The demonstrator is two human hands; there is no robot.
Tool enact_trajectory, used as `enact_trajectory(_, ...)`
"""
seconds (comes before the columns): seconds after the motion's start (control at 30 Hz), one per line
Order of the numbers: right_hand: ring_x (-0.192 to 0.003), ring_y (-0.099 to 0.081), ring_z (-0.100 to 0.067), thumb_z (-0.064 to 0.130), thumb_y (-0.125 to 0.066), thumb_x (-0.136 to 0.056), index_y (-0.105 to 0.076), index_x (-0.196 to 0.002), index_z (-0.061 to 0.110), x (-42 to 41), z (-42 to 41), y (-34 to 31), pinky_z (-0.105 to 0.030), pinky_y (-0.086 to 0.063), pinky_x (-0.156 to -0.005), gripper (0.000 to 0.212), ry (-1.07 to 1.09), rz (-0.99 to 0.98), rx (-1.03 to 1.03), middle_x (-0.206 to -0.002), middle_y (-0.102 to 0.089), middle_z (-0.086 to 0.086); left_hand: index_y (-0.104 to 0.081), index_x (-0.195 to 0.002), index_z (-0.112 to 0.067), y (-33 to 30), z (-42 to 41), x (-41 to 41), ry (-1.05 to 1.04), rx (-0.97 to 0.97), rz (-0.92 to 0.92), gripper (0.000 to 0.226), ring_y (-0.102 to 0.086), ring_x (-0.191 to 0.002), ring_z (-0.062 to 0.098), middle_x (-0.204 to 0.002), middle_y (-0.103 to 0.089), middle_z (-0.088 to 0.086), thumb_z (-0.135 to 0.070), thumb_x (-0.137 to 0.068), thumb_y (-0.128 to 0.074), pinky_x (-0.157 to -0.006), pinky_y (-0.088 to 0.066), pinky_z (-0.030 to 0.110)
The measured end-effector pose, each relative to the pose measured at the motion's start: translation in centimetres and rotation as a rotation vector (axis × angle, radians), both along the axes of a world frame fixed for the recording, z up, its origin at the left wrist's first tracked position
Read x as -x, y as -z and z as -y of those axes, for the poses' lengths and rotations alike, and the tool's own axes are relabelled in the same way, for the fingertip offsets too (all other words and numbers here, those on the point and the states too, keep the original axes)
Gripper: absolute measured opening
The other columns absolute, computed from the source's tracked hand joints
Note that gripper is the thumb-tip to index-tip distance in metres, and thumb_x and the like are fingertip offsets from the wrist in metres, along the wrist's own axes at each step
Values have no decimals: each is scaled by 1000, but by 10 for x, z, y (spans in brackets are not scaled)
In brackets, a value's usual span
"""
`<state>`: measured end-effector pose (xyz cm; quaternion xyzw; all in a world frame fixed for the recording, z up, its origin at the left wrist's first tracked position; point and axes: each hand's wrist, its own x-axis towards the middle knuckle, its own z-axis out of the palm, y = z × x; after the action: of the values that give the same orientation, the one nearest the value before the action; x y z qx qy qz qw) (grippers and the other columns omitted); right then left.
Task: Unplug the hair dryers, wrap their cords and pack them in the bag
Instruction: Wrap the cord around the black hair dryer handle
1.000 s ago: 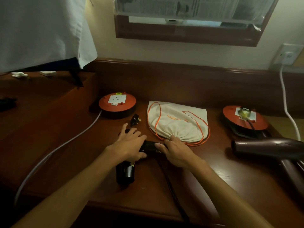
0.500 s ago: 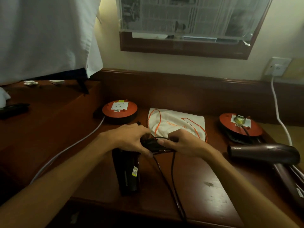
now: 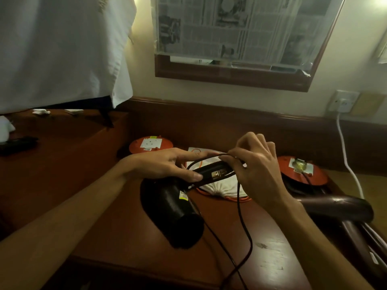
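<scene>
A black hair dryer (image 3: 173, 208) is lifted off the wooden desk, barrel pointing toward me. My left hand (image 3: 165, 164) grips its handle near the barrel. My right hand (image 3: 255, 166) pinches the dryer's black cord (image 3: 243, 222) at the far end of the handle, with a loop laid along the handle; the rest of the cord hangs down over the desk's front edge. Behind my hands lies a cream drawstring bag (image 3: 222, 188) with an orange cord. A second, dark maroon hair dryer (image 3: 337, 206) lies at the right, its cord plugged into the right orange reel (image 3: 301, 170).
A left orange extension reel (image 3: 150, 144) with an empty socket sits at the back, a grey cable running from it. A white cable (image 3: 347, 162) hangs from the wall socket (image 3: 343, 101). The desk (image 3: 270, 256) has a raised ledge at the left under a white cloth (image 3: 62, 49).
The black dryer has been raised from the desk and tilted toward me. My right hand has lifted the cord up and over the handle's end, forming a loop.
</scene>
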<state>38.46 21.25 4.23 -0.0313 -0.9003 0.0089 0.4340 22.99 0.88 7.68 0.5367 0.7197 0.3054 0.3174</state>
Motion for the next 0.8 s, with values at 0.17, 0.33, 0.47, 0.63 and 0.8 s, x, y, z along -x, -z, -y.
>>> enact_trajectory(0.17, -75, -52, -22, 37, -56, -98, -68, -83, 10, -7, 21, 4, -38, -40, -65, 33, 94, -120, -43, -82, -58, -5, -44, -146, -51, 2, 0, 0, -49, -75, 207, 58, -67, -114, 4, -136, -54, -28, -24, -98, -61, -88, -55, 21)
enact_trajectory(0.33, -44, -52, -28, 35, -55, -101, -53, -81, 5, -17, 40, 13, -39, -48, -47, 36, -465, 175, 1089, -53, -56, -12, -42, -152, -38, 2, 2, 1, -120, -141, 317, 65, -64, -121, 17, -137, -59, -8, -32, -92, -67, -103, -52, 34)
enact_trajectory(0.47, -43, -40, -24, 38, -48, -102, -53, -79, 6, -25, 36, 21, -34, -50, -49, 39, -797, 399, 1484, -53, -36, -13, -58, -136, -19, 4, 4, -4, -68, -87, 373, 43, -69, -111, 32, -111, -72, 10, -27, -94, -61, -96, -56, 38)
enact_trajectory(0.63, -38, -29, -14, 57, -47, -98, -49, -72, 2, -27, 33, 41, -25, -26, -42, 61, -952, 575, 1563, -50, -29, -4, -55, -137, -19, 8, 6, -15, -33, -183, 482, 49, -65, -120, 36, -119, -72, 13, -25, -90, -65, -107, -51, 44)
enact_trajectory(0.8, -48, -27, -17, 36, -63, -98, -54, -74, 4, -37, 10, 69, -37, -10, -51, 40, -1223, 825, 1628, -55, -36, -4, -51, -139, -4, 4, 9, -16, 69, -195, 625, 70, -67, -100, 33, -108, -65, 19, -36, -84, -81, -89, -54, 42)
